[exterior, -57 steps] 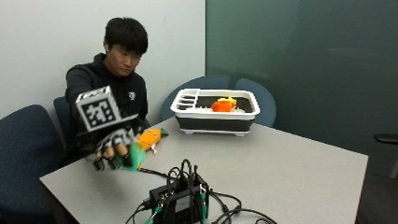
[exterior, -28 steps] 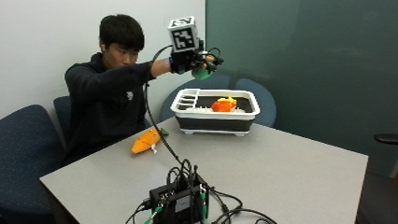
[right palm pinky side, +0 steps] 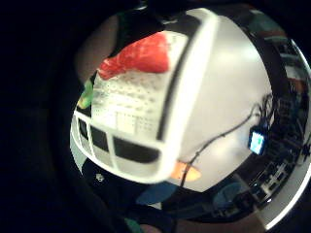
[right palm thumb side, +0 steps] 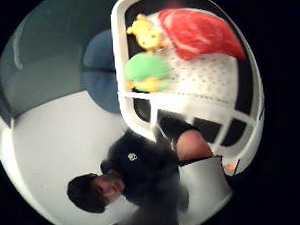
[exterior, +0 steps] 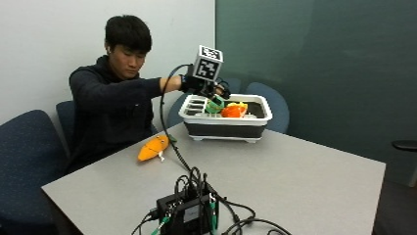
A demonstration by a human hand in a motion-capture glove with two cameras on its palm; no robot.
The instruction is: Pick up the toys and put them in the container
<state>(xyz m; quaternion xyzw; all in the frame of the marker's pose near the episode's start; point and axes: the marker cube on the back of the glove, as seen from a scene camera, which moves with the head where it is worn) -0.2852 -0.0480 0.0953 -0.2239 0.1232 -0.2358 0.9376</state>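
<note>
From the outside view I saw the gloved right hand [exterior: 210, 89] just over the near end of the white container [exterior: 224, 128], where the slotted compartments are. The green toy [exterior: 215, 105] was directly under it. In the thumb side palm view the green toy [right palm thumb side: 147, 68] seemed to lie already inside, beside a yellow toy [right palm thumb side: 145, 35] and a red toy [right palm thumb side: 201, 32]. I could not tell whether the fingers had released it or were grasping it.

The danger, as I judged it, was the place of the drop. The green toy sat close to the dividing bar and to the rim. If it was let go there, it could rest on the bar or roll out over the edge onto the table [exterior: 293, 171]. The orange toy [exterior: 153, 148] lay on the table, well apart from the container, so the task was not finished.

One second before, the hand was low at the table edge, near the orange toy, with something green in it. Half a second before, it was raised high above the container. Now it had come down to the rim. The orange toy had not moved.
</note>
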